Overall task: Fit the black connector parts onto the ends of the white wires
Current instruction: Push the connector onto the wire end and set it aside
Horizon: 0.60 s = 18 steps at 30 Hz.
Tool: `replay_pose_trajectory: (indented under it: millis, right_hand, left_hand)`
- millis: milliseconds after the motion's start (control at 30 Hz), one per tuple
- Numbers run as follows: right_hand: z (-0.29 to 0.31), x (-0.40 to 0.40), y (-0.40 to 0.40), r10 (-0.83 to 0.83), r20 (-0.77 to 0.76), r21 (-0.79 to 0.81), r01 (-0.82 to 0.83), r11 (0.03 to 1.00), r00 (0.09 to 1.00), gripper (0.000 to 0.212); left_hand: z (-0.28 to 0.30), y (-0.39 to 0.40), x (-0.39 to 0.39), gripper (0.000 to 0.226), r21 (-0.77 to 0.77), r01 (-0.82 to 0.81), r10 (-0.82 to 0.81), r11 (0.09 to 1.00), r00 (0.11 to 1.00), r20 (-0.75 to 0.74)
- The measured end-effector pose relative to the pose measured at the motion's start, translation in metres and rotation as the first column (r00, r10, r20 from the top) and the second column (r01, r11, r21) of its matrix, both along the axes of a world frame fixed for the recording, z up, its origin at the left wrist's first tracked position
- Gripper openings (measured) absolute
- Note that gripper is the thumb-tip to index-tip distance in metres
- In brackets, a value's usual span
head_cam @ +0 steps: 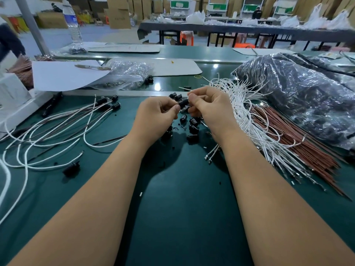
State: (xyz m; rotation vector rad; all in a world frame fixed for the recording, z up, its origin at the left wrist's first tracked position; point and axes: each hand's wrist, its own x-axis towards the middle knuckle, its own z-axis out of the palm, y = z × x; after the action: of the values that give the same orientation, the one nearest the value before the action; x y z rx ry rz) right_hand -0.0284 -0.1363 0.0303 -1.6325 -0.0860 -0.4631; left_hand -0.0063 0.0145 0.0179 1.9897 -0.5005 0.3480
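Fingers (173, 109) of the left hand (157, 116) curl narrow and pinch one end of a black connector part (183, 103); the fingers of the right hand (209, 106) curl round its other end, thumb on top, so the part is held between both hands just above the green desk (182, 208); whether a wire already enters it cannot be told. Below the hands loose black connector parts (192, 124) lie scattered on the desk; a few more sit just behind the hands. At the right a thick bundle of white wires (247, 112) fans out beside the right wrist, its metal-tipped ends pointing toward the near edge; red-brown wires (299, 143) lie alongside it, farther right; behind them rests a large clear bag of black parts (299, 93). At the left, finished wires with black connectors fitted (113, 104) loop across the desk, white and brown together; one lone black part (72, 167) lies near them. A smaller clear bag (126, 75) and a white sheet (65, 75) sit farther back; a water bottle (73, 24) stands at the far left.
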Motion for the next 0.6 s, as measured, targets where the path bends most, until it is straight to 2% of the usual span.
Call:
replay_pose_trajectory:
  millis: [200,333,433,600]
  right_hand:
    - [-0.0001,0.0007,0.0024,0.056,-0.066,0.068,-0.052,0.996,0.996,0.017]
    - [0.0018,0.0004,0.001,0.149,-0.088,0.13,-0.137,0.982,0.985,0.018]
    - [0.0028,-0.0011,-0.0018,0.202,-0.067,0.149,-0.191,0.97,0.977,0.021]
    - [-0.0009,-0.0021,0.0005,0.2,-0.077,0.029,-0.199,0.98,0.977,0.021]
  left_hand:
    - [-0.0002,-0.0002,-0.0029,0.017,0.005,0.027,-0.026,1.0,1.0,-0.012]
    - [0.0022,0.0011,-0.0019,0.024,-0.138,0.069,-0.082,0.988,0.992,-0.092]
    - [0.005,0.0002,-0.0015,0.024,-0.191,0.096,-0.122,0.977,0.984,-0.129]
    - [0.0035,0.0079,0.0002,0.02,-0.217,0.11,-0.147,0.97,0.975,-0.164]
